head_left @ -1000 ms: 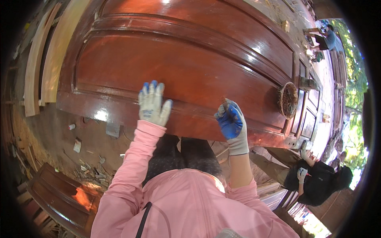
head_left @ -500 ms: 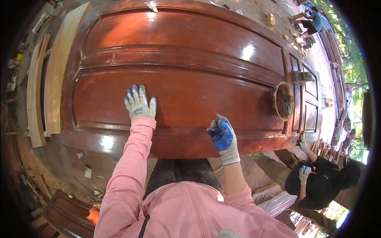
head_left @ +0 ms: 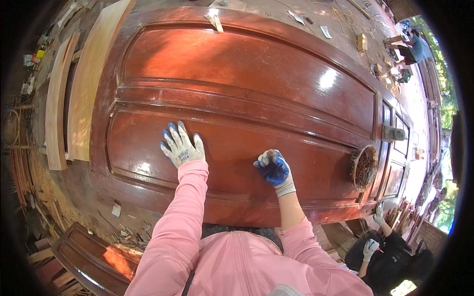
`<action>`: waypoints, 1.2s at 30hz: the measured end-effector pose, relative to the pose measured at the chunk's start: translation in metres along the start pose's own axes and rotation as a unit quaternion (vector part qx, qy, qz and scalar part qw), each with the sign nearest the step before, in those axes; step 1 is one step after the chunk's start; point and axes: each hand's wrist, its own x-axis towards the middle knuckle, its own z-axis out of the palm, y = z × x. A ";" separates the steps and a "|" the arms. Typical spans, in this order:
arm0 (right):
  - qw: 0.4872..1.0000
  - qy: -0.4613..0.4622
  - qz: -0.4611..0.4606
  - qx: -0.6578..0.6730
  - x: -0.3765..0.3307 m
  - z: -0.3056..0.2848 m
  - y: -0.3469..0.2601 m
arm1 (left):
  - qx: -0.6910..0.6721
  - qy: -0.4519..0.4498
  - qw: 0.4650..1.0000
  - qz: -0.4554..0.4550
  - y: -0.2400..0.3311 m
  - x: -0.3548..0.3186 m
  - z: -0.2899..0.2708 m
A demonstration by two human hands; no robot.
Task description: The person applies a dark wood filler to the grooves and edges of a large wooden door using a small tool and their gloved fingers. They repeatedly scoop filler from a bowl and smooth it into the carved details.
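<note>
A large, glossy red-brown wooden door (head_left: 212, 182) with recessed panels lies flat in front of me. My left hand (head_left: 182, 145), in a white glove with blue fingertips, rests with fingers spread on the near panel. To its right, my right hand (head_left: 274, 170) is over the same panel, in a white glove with a blue palm. Its fingers are curled closed; what they hold, if anything, is too small to make out. A round basin (head_left: 353, 167) with a dark, crusted inside stands on the door to the right, near a grey block (head_left: 394, 133).
Pale planks (head_left: 101, 74) lie beyond the door's left end. A flat scraper-like piece (head_left: 215, 22) sits on its far edge. At the right, a dark-clothed co-worker (head_left: 390, 256) touches the door's end. Another person (head_left: 419, 48) is farther off. A smaller door (head_left: 94, 264) lies lower left.
My view has shifted, and I lean farther over the door. My right hand has moved in over the panel, its fingers curled tighter; the thin brown bit at its fingertips no longer shows.
</note>
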 end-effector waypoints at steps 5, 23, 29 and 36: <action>0.995 -0.081 0.044 0.031 0.014 0.002 -0.001 | -0.001 -0.023 1.000 0.002 0.000 -0.001 -0.009; 0.978 -0.048 0.205 -0.002 0.012 0.007 -0.019 | -0.045 -0.074 0.996 -0.019 0.002 0.002 -0.020; 0.982 -0.048 0.183 -0.023 0.017 0.014 -0.007 | -0.060 -0.069 0.996 -0.017 0.001 0.003 -0.023; 0.988 -0.071 0.134 0.006 0.030 0.031 0.059 | -0.073 -0.037 0.997 -0.011 0.001 0.002 -0.017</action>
